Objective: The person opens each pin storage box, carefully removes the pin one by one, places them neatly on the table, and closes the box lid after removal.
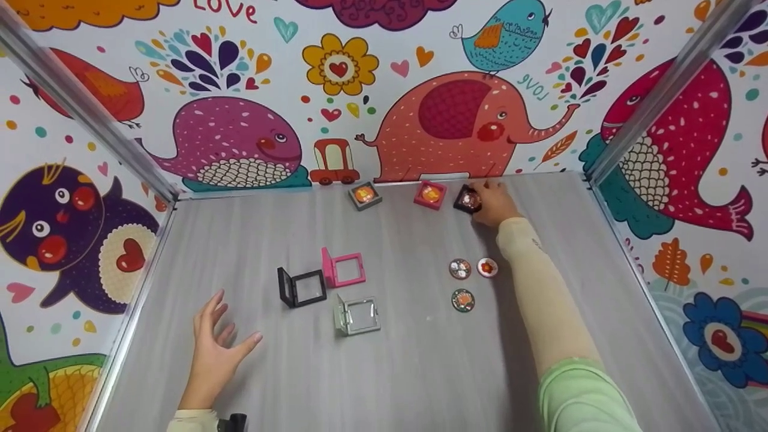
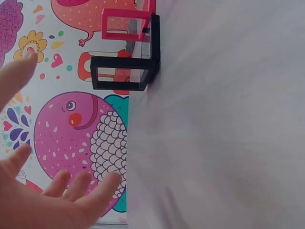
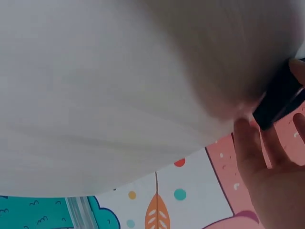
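Right hand [image 1: 493, 203] hides part of black case [image 1: 467, 198].

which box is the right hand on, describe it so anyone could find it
Look along the table's far edge, below the painted elephant, where three small closed boxes sit in a row. The right hand touches the black box, rightmost; its neighbours are pink and grey.

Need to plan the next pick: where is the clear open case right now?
In the head view the clear case lies open at mid-table, just below the pink open case and right of the black open case.
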Motion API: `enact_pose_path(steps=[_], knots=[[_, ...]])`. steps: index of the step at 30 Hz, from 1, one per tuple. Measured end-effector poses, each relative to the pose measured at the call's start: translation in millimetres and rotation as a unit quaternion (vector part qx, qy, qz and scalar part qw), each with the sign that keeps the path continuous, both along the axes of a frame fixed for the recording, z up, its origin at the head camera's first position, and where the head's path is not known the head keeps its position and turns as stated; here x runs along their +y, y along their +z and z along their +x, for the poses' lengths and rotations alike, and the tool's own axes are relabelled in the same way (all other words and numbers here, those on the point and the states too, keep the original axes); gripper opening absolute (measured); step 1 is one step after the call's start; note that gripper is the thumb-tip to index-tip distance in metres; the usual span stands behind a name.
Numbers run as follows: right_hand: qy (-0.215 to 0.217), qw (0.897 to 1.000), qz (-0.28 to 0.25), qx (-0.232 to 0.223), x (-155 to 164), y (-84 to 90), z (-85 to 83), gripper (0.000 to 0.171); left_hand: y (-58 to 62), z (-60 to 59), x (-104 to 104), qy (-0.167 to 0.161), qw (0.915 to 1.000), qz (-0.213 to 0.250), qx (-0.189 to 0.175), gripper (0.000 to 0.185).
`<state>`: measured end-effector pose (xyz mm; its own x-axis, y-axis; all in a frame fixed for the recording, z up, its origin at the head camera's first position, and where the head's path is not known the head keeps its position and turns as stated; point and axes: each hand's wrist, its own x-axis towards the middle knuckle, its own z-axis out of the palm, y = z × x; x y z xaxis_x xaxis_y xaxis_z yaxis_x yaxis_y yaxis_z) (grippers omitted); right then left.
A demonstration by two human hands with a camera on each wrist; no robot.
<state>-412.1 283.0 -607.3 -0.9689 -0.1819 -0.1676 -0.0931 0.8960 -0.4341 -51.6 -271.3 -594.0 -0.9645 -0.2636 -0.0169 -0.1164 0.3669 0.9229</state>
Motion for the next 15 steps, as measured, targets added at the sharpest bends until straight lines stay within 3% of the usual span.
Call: enact_pose_path(steps=[7, 11, 15], knots=[[0.029, 0.998, -0.050, 0.039, 11, 29.9, 21.9, 0.086, 4.2, -3.4, 10, -0.017, 0.9998, 0.007, 0.012, 0.115], [0.083, 0.990, -0.066, 0.093, 12, 44.4, 56.1, 0.086, 5.1, -1.3, 18, -0.028, 0.9992, 0.016, 0.022, 0.115], [0.125, 0.986, -0.043, 0.106, 15, 52.3, 96.1, 0.084, 7.9, -0.6, 25, -0.045, 0.9976, 0.033, 0.042, 0.111]])
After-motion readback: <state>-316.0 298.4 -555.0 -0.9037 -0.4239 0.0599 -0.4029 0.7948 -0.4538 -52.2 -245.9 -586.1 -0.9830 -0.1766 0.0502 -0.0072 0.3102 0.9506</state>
